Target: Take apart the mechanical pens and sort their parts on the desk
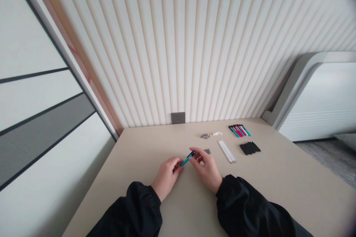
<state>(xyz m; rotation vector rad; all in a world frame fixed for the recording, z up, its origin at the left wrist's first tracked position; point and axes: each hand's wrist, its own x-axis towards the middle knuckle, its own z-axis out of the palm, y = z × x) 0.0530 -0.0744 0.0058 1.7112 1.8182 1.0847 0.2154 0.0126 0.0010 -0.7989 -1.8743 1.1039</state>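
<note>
Presently, both hands meet above the middle of the table (155, 144), at a place which is nearer to its far edge than to the bottom of the view; between them is one blue pen (186, 160), held slantwise, with its black end toward the far right corner. The left hand (167, 174) pinches the lower blue end of it, between thumb and fingers, and these fingers are bent and close together; the right hand (207, 169) has its thumb and forefinger at the upper end, by the black part, and pinches there; its other fingers are curled, but how tightly, I cannot tell.

Just beyond the right hand lie small dark grey pieces (207, 151), which the hand partly hides; farther, toward the far edge, there is a group of grey cone-like pieces (205, 136), and just right of it small white pieces (217, 133); several white rods (227, 151) lie side by side, right of the right hand. Near the far right corner is a row of blue, red and white pens (239, 130) with black ends; below this row, toward the right edge, black tubes (250, 148) lie in another row; behind the far edge, a dark socket (178, 117) is on the ribbed wall (172, 44).
</note>
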